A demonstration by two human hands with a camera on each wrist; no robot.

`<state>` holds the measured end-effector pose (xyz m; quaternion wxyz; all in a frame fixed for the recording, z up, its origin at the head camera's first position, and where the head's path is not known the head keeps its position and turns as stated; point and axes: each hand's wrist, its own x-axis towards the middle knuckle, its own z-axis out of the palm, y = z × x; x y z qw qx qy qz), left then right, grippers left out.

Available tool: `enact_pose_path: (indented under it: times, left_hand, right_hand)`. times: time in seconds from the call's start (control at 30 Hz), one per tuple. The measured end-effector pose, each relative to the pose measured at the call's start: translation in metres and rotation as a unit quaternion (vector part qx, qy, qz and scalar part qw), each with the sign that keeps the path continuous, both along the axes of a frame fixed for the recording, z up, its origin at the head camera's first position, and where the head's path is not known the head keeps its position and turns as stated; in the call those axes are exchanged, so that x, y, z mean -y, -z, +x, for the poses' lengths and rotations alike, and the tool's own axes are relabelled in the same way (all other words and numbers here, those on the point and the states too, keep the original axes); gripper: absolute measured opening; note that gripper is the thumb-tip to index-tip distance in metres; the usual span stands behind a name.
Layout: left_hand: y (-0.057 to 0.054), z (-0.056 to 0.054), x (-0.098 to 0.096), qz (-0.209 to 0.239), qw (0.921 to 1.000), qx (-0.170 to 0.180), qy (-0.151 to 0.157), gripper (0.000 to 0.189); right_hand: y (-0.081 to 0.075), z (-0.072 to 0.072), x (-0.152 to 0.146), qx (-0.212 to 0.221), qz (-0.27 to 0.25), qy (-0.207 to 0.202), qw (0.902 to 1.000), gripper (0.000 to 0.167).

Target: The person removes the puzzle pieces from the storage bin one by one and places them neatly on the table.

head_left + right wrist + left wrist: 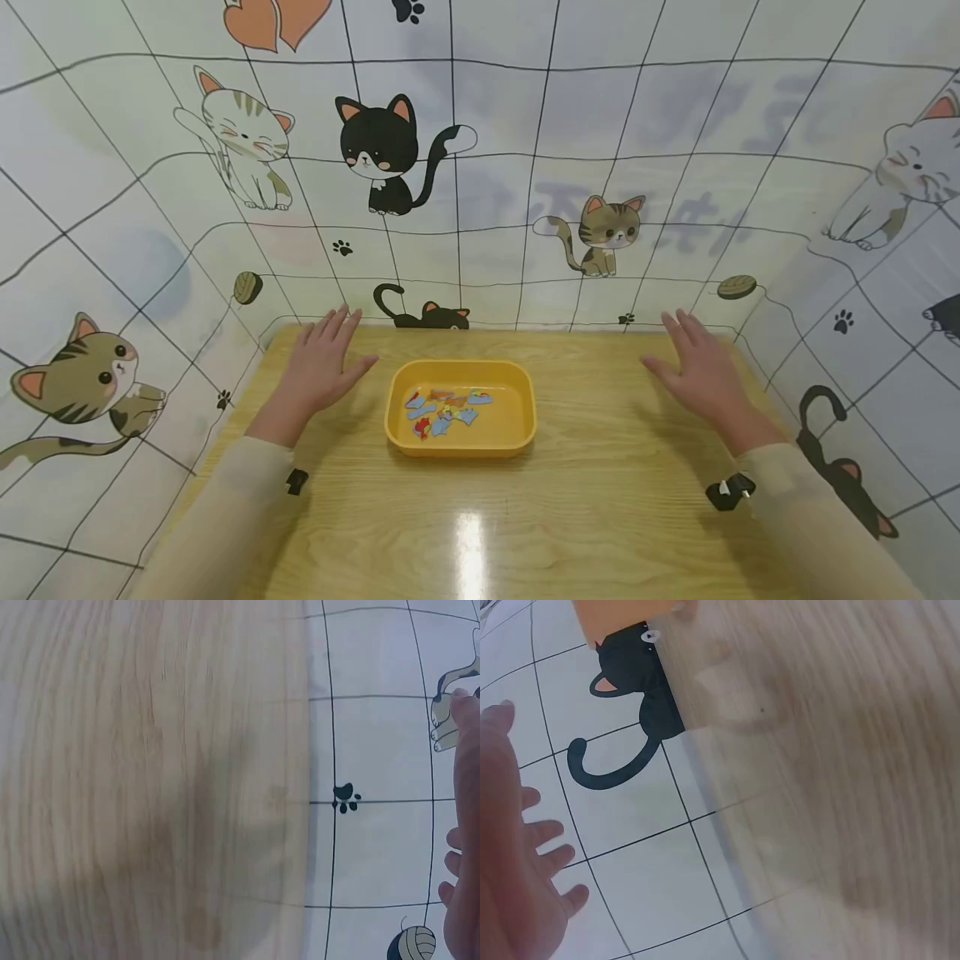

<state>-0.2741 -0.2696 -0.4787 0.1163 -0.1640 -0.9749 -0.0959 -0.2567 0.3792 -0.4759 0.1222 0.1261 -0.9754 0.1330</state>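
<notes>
A shallow yellow tray point(480, 447) stands on the wooden table between the two hands. Inside it, mostly toward its left half, lie several small flat pieces point(442, 425) coloured light blue, orange and red; they look like puzzle pieces. My left hand point(318, 367) is to the left of the tray, fingers spread, touching nothing I can see. Farther off on the tray's right is my right hand point(699, 371), its fingers straight and holding nothing. Each wrist view shows its own hand, the left hand point(514, 862) and the right hand point(466, 817), at the frame's edge.
The wooden table point(600, 517) ends at the back against a white wall covering point(495, 192) with grid lines and cartoon cats. Similar covering rises on the left and right sides. Black wrist devices sit on the left sleeve point(240, 492) and the right sleeve point(810, 508).
</notes>
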Motion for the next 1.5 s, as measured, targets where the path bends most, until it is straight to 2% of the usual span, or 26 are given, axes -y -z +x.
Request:
enact_pose_path:
  times: [0.1,0.2,0.37,0.5,0.63,0.8,1.03,1.3,1.5]
  left_hand:
    - [0.002,0.004,-0.001,0.048,0.9986,-0.004,0.024,0.086]
    - [0.006,0.008,-0.001,0.103,0.9937,0.003,0.044,0.081]
    - [0.010,0.021,-0.003,0.179,0.9811,0.033,0.066,0.075]
    - [0.009,0.033,-0.008,0.208,0.9734,0.061,0.075,0.077]
    - [0.010,0.043,-0.013,0.205,0.9718,0.087,0.079,0.082]
    - [0.016,0.050,-0.023,0.200,0.9689,0.107,0.100,0.089]
    - [0.027,0.058,-0.035,0.183,0.9652,0.141,0.122,0.112]
    - [0.036,0.058,-0.045,0.173,0.9613,0.169,0.132,0.138]
    - [0.046,0.055,-0.050,0.158,0.9625,0.164,0.148,0.149]
  right_hand:
    - [0.003,0.003,0.008,0.003,-0.052,-0.011,0.9986,0.090]
    - [0.007,0.007,0.014,0.007,-0.090,-0.022,0.9957,0.086]
    - [0.011,0.014,0.027,0.005,-0.120,-0.048,0.9915,0.079]
    - [0.010,0.022,0.040,0.012,-0.135,-0.071,0.9882,0.076]
    - [0.012,0.027,0.054,0.032,-0.144,-0.085,0.9854,0.075]
    - [0.015,0.031,0.068,0.046,-0.146,-0.097,0.9835,0.075]
    - [0.014,0.037,0.092,0.055,-0.121,-0.113,0.9846,0.074]
    - [0.012,0.036,0.117,0.047,-0.105,-0.153,0.9816,0.073]
    - [0.009,0.032,0.140,0.053,-0.088,-0.176,0.9791,0.074]
